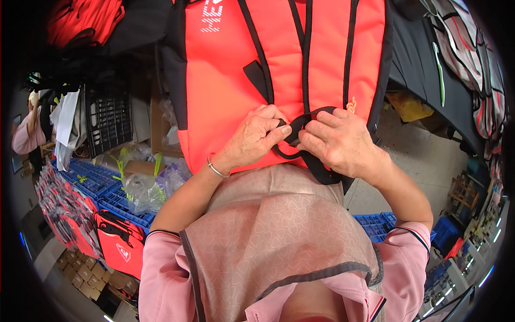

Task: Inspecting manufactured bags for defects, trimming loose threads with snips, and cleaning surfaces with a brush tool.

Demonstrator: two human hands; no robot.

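A large orange-red backpack [279, 59] with black trim lies in front of me, its lower end against my apron. A black strap [300, 124] loops at its bottom edge. My left hand [253, 137] pinches the strap from the left with thumb and forefinger; a thin metal bangle sits on that wrist. My right hand [337, 140] grips the same strap from the right, fingers curled over it. Both hands touch at the strap loop, and a small black buckle piece shows between the fingertips.
Blue plastic crates [107, 185] and clear plastic bags [145, 188] lie at left, with more orange-red bags [115, 241] stacked below them. A black crate [107, 115] stands upper left beside a person in pink [27, 134]. A dark table [424, 64] with fabric is at right.
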